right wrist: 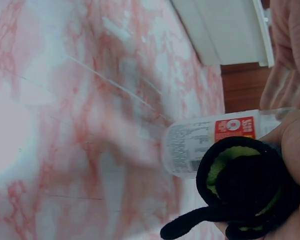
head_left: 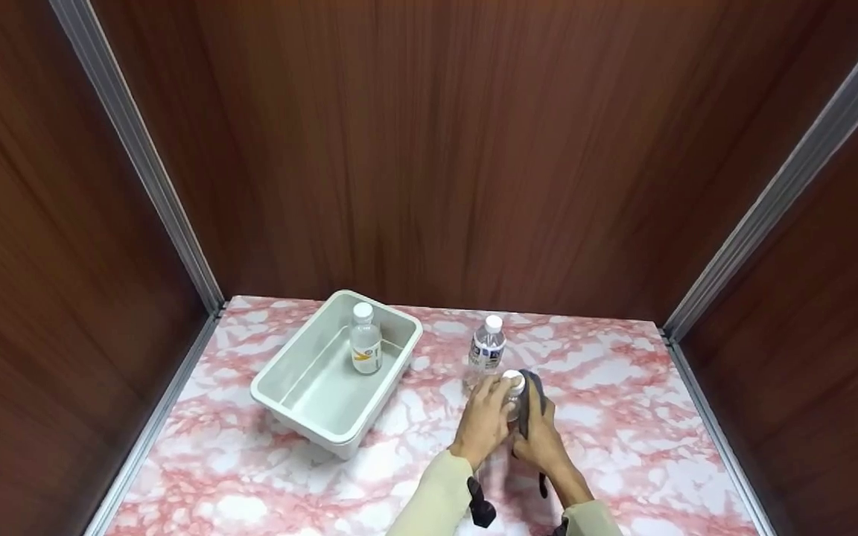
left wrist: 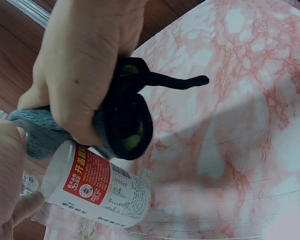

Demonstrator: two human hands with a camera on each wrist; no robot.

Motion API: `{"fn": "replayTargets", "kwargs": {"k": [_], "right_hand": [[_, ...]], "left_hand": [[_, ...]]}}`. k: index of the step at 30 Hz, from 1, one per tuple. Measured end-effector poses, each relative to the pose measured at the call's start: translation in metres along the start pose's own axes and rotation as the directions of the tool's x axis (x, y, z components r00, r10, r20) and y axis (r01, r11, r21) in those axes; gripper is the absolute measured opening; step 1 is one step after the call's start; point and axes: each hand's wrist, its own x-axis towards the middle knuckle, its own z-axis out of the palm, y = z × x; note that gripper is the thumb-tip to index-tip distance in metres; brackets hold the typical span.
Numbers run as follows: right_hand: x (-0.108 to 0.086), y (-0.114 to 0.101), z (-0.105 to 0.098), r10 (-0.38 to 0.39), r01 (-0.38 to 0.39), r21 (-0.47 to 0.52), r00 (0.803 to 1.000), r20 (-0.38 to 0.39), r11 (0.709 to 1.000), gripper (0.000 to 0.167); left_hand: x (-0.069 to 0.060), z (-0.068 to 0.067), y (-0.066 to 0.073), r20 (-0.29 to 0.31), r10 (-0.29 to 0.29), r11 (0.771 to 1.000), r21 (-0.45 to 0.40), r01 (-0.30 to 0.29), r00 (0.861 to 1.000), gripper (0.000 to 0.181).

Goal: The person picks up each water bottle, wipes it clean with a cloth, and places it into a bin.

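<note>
At the marbled tabletop (head_left: 623, 439), left hand (head_left: 483, 417) round bottle (left wrist: 115, 196) with red “开盖” label (left wrist: 87, 175), right hand (head_left: 542, 439) round dark cloth (right wrist: 255, 185).

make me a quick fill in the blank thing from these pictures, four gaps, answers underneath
1. The dark cloth is gripped by the person's ____ hand.
2. Counting the upright bottles inside the tub gives ____.
3. On the bottle next to the cloth, the bold block of colour on the label is ____.
4. All the bottle caps in the head view are ____ in colour.

Missing words: right; one; red; white.
</note>
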Motion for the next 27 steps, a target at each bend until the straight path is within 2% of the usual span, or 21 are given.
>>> {"fn": "replayTargets", "kwargs": {"k": [7, 16, 27], "right_hand": [[-0.007, 0.01, 0.009, 0.045, -0.045, 0.001, 0.997, 0.062, 0.999, 0.105], [-0.009, 0.014, 0.015, 0.115, -0.115, -0.01, 0.987, 0.108, 0.993, 0.103], [-0.018, 0.023, 0.019, 0.23, -0.234, -0.008, 0.95, 0.213, 0.972, 0.103]], "left_hand": [[-0.001, 0.002, -0.003, -0.005, 0.028, 1.0, -0.009, -0.028, 1.0, 0.043], [-0.001, 0.002, -0.003, 0.018, 0.003, 1.0, -0.023, -0.003, 1.0, 0.043], [0.0, 0.0, -0.002, 0.073, -0.048, 0.998, -0.047, 0.052, 0.996, 0.044]]}}
